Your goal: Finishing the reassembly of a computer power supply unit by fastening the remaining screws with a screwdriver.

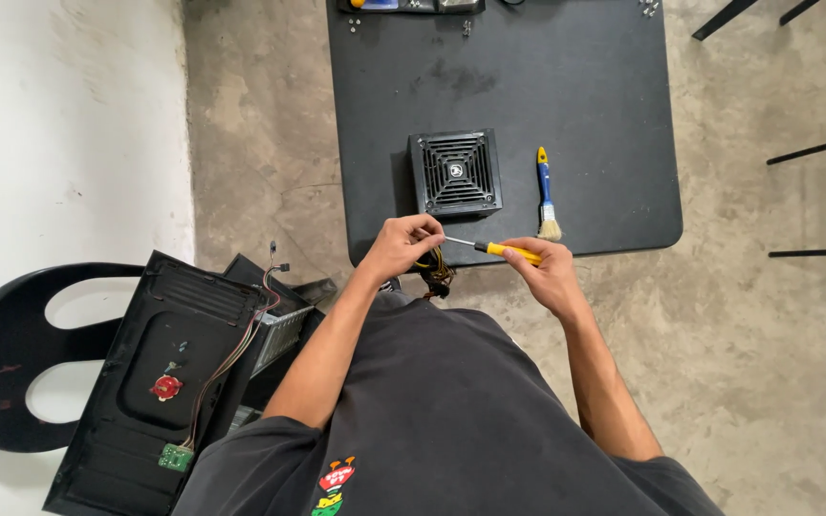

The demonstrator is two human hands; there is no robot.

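Right hand (549, 270), screwdriver (489, 248) pointing left

Makeshift repair corner, workshop-like — bare, stained concrete floor (767, 334) and a plain white wall (59, 115). Small black table (576, 86) used as bench, with a power supply (454, 174) lying fan-up, a brush (546, 196) beside it, loose screws (649, 8) and tool bits along the far edge. Opened PC case (160, 373) with wires showing, leaning by a black plastic chair (2, 344) — electronics being worked on by hand.
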